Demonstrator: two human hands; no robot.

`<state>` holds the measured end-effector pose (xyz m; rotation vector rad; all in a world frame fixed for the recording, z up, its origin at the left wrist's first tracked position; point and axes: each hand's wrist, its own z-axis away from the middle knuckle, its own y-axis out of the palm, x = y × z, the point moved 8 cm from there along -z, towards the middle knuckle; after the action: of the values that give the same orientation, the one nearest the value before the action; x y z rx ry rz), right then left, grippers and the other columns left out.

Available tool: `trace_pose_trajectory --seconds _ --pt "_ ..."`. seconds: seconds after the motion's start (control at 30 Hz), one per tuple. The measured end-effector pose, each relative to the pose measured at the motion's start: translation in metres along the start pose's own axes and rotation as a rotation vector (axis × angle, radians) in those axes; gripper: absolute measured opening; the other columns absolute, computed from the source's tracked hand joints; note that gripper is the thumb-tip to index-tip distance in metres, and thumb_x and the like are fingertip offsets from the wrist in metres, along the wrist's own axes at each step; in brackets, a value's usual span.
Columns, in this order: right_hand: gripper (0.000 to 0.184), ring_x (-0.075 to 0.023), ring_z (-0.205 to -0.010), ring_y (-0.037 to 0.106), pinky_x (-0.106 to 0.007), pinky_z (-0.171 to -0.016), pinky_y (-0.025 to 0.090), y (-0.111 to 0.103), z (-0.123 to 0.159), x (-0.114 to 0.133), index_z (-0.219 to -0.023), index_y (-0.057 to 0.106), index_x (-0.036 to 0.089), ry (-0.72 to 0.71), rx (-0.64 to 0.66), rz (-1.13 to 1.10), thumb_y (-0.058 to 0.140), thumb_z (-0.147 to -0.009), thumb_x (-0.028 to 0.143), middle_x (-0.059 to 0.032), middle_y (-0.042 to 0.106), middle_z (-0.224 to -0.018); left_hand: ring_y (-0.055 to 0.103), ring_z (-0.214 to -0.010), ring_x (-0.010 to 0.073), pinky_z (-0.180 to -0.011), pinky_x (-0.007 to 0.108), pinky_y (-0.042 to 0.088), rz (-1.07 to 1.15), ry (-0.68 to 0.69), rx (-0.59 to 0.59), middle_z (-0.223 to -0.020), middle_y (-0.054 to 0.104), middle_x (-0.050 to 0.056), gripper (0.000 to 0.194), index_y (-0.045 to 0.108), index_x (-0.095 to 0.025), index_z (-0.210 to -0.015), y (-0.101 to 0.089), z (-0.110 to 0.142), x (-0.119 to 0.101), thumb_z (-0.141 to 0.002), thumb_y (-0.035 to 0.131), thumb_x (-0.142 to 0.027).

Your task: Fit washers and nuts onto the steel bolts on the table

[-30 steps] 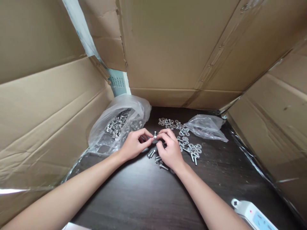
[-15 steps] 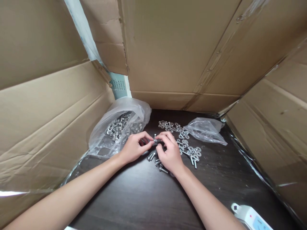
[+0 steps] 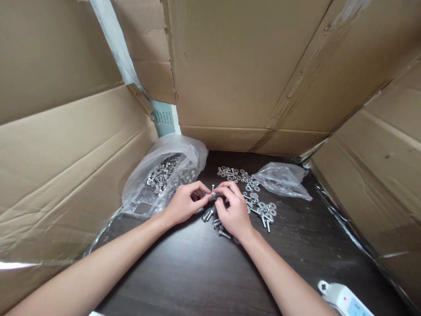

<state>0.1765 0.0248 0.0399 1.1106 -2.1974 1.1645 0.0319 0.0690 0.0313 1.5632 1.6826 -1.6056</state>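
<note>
Between my fingertips stands a small silver bolt (image 3: 213,188), upright, with what looks like a washer or nut around it. My left hand (image 3: 187,201) pinches it from the left, thumb and forefinger closed. From the right, my right hand (image 3: 232,208) has its fingertips on the same bolt, with the fingers curled. Just below the hands lie several loose bolts (image 3: 208,215), and another bolt (image 3: 224,234) rests by my right wrist. Loose washers (image 3: 268,208), nuts and bolts are scattered to the right of my right hand, some hidden behind it.
An open clear plastic bag (image 3: 134,193) full of bolts (image 3: 161,175) lies at the left. A flatter plastic bag (image 3: 283,180) lies at the right, beyond the washers. Cardboard walls (image 3: 250,70) enclose the dark table (image 3: 177,272). A white power strip (image 3: 342,296) sits at the lower right.
Almost nothing differs. Both hands stay around the bolt, with only a very slight shift of the fingers and of the whole view.
</note>
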Motion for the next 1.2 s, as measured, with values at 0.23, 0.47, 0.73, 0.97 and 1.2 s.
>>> trace_pose_trajectory --seconds 0.23,0.47,0.73,0.97,1.2 --pt "0.022 -0.0222 -0.097 0.064 -0.035 -0.079 0.055 0.0001 0.0004 0.0012 -0.096 0.067 0.022 -0.005 0.009 0.010 0.052 -0.086 0.011 -0.0078 0.063 -0.104 0.064 -0.064 0.0118 -0.062 0.022 0.051 -0.001 -0.002 0.009 -0.082 0.076 0.002 0.015 0.075 -0.018 -0.092 0.0004 -0.0010 0.0003 -0.090 0.069 -0.031" --pt "0.014 -0.0224 -0.095 0.064 -0.036 -0.081 0.055 0.0025 -0.0009 -0.0006 -0.092 0.066 0.021 0.008 0.029 0.024 0.054 -0.089 0.016 -0.0076 0.063 -0.101 0.063 -0.064 0.0116 -0.061 0.022 0.051 0.014 0.001 0.010 -0.082 0.075 0.002 0.015 0.074 -0.018 -0.091 -0.0004 0.0004 -0.0015 -0.089 0.070 -0.031" --pt "0.015 -0.0224 -0.096 0.064 -0.036 -0.080 0.055 -0.0003 0.0003 0.0000 -0.097 0.067 0.021 0.010 -0.004 0.029 0.056 -0.089 0.017 -0.0078 0.063 -0.102 0.065 -0.067 0.0116 -0.063 0.021 0.051 0.039 0.023 0.005 -0.082 0.076 0.001 0.015 0.075 -0.018 -0.095 0.0007 -0.0010 -0.0036 -0.090 0.067 -0.029" --pt "0.011 -0.0220 -0.094 0.064 -0.035 -0.079 0.054 0.0005 0.0007 0.0006 -0.094 0.065 0.021 0.016 0.004 0.020 0.057 -0.088 0.017 -0.0074 0.063 -0.102 0.064 -0.065 0.0108 -0.062 0.020 0.051 0.025 0.018 0.005 -0.081 0.076 0.001 0.014 0.076 -0.017 -0.095 0.0000 -0.0007 -0.0027 -0.090 0.068 -0.028" --pt "0.009 -0.0229 -0.095 0.063 -0.036 -0.079 0.054 0.0010 0.0001 0.0019 -0.092 0.064 0.021 -0.004 0.020 0.025 0.057 -0.087 0.017 -0.0081 0.062 -0.102 0.066 -0.067 0.0112 -0.062 0.020 0.051 0.013 0.034 0.025 -0.081 0.075 0.001 0.012 0.075 -0.017 -0.094 0.0013 -0.0016 -0.0033 -0.089 0.068 -0.025"
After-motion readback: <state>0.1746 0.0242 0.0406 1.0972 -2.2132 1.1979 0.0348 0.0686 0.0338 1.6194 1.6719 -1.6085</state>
